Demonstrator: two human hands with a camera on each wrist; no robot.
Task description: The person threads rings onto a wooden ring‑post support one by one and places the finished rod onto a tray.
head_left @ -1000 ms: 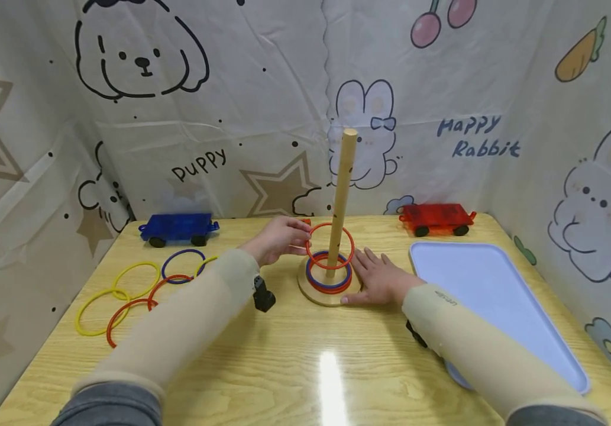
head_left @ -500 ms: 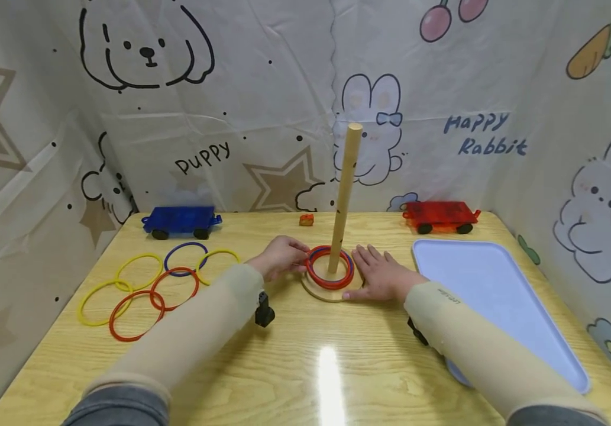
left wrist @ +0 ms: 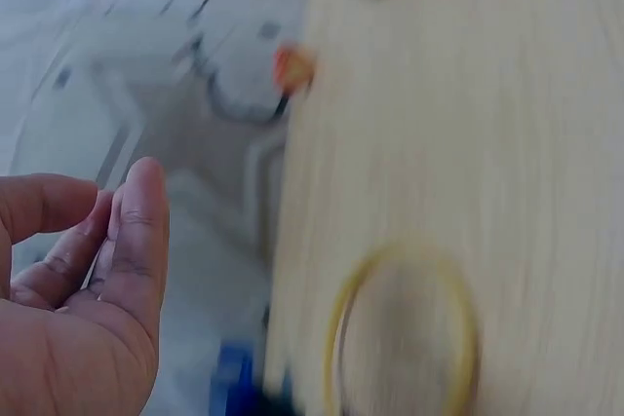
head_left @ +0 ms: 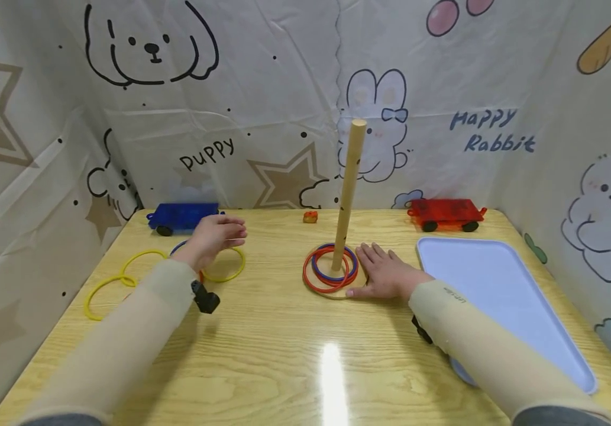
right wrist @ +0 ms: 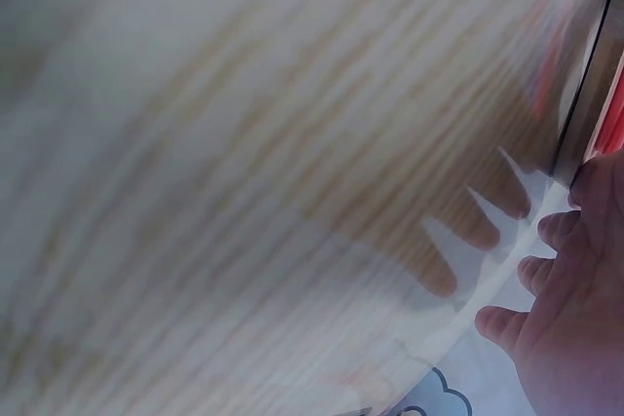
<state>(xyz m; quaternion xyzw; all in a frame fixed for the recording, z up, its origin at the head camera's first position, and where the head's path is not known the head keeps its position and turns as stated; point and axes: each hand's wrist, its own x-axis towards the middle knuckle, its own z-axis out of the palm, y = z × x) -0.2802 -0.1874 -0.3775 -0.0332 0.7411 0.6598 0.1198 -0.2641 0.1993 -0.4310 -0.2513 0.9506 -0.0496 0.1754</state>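
Observation:
A wooden peg stands upright on a round base. Around its foot lie a blue ring and red rings, the outermost red ring shifted left. My right hand rests with spread fingers at the base's right side. Over the loose rings at the left hovers my left hand, holding nothing, fingers loosely bent. Nearest it is a yellow ring; another yellow ring lies farther left. A blue ring is partly hidden by this hand, and red rings there are mostly covered by the arm.
A blue toy wagon stands at the back left, a red toy wagon at the back right. Between them sits a small orange object. A pale blue tray lies right. Printed cloth hangs behind the table.
My left hand has lowered a red ring over the peg, let it go and moved left over the loose rings. The red ring has settled on the base. My right hand has stayed put.

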